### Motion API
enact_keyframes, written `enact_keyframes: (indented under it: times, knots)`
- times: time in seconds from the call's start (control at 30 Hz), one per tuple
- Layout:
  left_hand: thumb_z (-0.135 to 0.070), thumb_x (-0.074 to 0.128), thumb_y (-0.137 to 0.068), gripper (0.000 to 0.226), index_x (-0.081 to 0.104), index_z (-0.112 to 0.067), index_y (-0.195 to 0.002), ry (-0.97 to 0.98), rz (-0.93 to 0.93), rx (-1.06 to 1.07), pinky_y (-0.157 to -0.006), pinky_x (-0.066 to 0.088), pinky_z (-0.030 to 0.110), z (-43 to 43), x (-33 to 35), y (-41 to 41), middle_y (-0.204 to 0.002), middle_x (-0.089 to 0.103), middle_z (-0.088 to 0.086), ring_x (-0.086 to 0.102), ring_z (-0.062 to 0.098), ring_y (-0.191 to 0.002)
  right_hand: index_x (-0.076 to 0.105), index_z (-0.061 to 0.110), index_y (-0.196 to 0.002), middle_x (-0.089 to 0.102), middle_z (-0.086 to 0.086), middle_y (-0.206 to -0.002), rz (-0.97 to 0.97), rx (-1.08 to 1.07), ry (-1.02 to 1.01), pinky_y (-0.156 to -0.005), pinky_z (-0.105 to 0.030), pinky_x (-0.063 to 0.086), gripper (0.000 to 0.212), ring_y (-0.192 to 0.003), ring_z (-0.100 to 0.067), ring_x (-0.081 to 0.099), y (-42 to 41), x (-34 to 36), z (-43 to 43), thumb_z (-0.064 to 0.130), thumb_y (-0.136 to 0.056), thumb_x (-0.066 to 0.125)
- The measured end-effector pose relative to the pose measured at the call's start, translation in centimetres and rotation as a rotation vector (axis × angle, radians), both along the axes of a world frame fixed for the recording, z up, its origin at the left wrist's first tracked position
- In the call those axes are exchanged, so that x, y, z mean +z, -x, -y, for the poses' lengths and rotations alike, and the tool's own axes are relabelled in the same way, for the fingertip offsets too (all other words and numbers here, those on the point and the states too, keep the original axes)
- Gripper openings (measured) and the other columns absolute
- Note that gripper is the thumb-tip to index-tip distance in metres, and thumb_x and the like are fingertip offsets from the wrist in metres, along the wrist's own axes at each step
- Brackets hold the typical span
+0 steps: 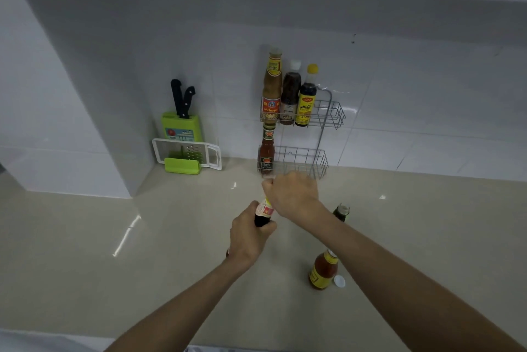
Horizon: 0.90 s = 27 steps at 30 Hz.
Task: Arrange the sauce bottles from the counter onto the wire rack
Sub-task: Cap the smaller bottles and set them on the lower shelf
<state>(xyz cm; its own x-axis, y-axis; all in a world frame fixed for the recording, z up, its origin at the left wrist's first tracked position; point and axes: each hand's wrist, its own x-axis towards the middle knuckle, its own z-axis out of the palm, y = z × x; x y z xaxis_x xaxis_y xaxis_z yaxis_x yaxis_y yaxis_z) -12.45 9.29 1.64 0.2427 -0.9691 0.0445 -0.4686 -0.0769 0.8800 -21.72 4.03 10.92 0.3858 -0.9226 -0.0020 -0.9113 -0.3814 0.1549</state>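
A two-tier wire rack (332, 116) hangs on the tiled wall. Its upper basket holds three bottles: a brown sauce bottle (271, 86), a dark bottle with a white cap (290, 95) and a yellow-capped soy bottle (307, 98). A red chilli sauce bottle (266, 152) stands at the left of the lower basket. Just in front of the rack I hold a dark sauce bottle (263, 212): my left hand (248, 234) grips its body, my right hand (293, 195) covers its top. On the counter stand an orange sauce bottle (323, 269) and a small green-capped bottle (341, 211).
A green knife block (181, 126) with two black-handled knives and a white grater (188, 153) lean in the left corner. A small white cap (339, 281) lies beside the orange bottle. The beige counter (114, 252) stretches left and right; a white wall panel juts out at the left.
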Motion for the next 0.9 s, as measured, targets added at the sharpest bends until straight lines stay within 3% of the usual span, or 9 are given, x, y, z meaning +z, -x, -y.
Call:
enact_keyframes:
  times: [0.07,0.17,0.23,0.37,0.53,0.63,0.77,0.83,0.9]
  knots:
    - [-0.014,0.064,-0.074,0.014,0.051,-0.011,-0.077,-0.060,-0.017,-0.074,-0.050,0.034,0.017,0.2,-0.1,-0.9,-0.063,0.055,-0.002,0.045,0.011,-0.055,0.047,0.024,-0.129,0.058,-0.009,-0.095,-0.025,0.097,-0.064,-0.065,-0.036,0.042,0.032,-0.091,-0.030,0.059,0.6,0.0,0.2,0.036,-0.100,0.038]
    - [-0.017,0.062,-0.074,0.009,0.055,-0.012,-0.079,-0.201,-0.150,-0.306,-0.061,0.045,0.021,0.7,1.1,-2.5,-0.066,0.060,-0.001,0.053,0.011,-0.059,0.049,0.017,-0.110,0.060,-0.008,-0.075,0.130,0.273,0.013,-0.061,-0.033,0.042,0.057,-0.069,-0.028,0.058,1.8,0.7,0.7,0.063,-0.095,0.020]
    - [-0.016,0.062,-0.073,0.009,0.053,-0.016,-0.074,-0.152,-0.104,-0.295,-0.056,0.042,0.017,0.8,1.7,-2.2,-0.063,0.058,-0.004,0.050,0.009,-0.056,0.049,0.014,-0.102,0.060,-0.008,-0.068,0.143,0.379,0.144,-0.055,-0.032,0.041,0.047,-0.060,-0.030,0.058,2.1,0.6,0.7,0.054,-0.098,0.025]
    - [-0.015,0.065,-0.077,0.013,0.052,-0.014,-0.080,0.001,-0.137,-0.092,-0.048,0.036,0.013,0.9,2.0,-0.2,-0.065,0.057,0.000,0.048,0.011,-0.056,0.055,0.017,-0.084,0.057,-0.008,-0.067,0.447,0.135,0.103,-0.054,-0.030,0.034,0.020,-0.065,-0.032,0.057,0.7,-0.1,1.6,0.030,-0.092,0.042]
    - [-0.027,0.083,-0.066,0.064,0.049,-0.028,-0.119,-0.247,-0.357,-0.466,-0.089,0.054,0.030,1.7,2.4,-2.9,-0.112,0.066,0.000,0.066,0.015,-0.102,0.043,0.026,-0.065,0.053,0.004,-0.060,0.576,0.274,-0.141,-0.054,-0.033,0.038,0.019,-0.054,-0.014,0.045,2.3,2.4,4.4,0.032,-0.082,0.044]
    - [-0.012,0.084,-0.065,0.063,0.056,-0.019,-0.122,-0.365,-0.376,-0.562,-0.091,0.055,0.030,1.3,1.7,-3.9,-0.114,0.070,0.002,0.068,0.017,-0.105,0.049,0.020,-0.069,0.052,0.007,-0.060,0.732,0.278,-0.171,-0.054,-0.029,0.034,0.023,-0.055,-0.008,0.043,3.7,2.9,5.5,0.032,-0.088,0.048]
    - [-0.013,0.088,-0.058,0.046,0.070,-0.014,-0.100,-0.258,-0.431,-0.341,-0.091,0.056,0.037,2.0,-0.3,-2.5,-0.098,0.076,0.006,0.071,0.021,-0.093,0.060,0.020,-0.092,0.061,0.005,-0.077,1.084,0.101,-0.323,-0.052,-0.015,0.038,0.028,-0.061,-0.002,0.049,3.6,1.8,5.1,0.047,-0.090,0.056]
    - [-0.023,0.090,-0.052,0.048,0.071,-0.019,-0.096,-0.235,-0.393,-0.287,-0.089,0.057,0.040,3.1,-1.1,-2.1,-0.094,0.076,0.003,0.072,0.022,-0.092,0.059,0.022,-0.105,0.061,0.010,-0.086,1.074,0.015,-0.415,-0.045,-0.010,0.041,0.034,-0.065,-0.002,0.054,3.9,0.2,4.8,0.049,-0.084,0.064]
    - [-0.028,0.090,-0.052,0.048,0.070,-0.021,-0.095,-0.226,-0.297,-0.246,-0.080,0.060,0.032,4.1,-1.5,-1.8,-0.090,0.076,0.000,0.072,0.017,-0.086,0.062,0.021,-0.109,0.063,0.011,-0.096,1.041,-0.005,-0.466,-0.047,-0.021,0.053,0.038,-0.075,-0.007,0.063,4.2,-1.7,4.7,0.041,-0.079,0.074]
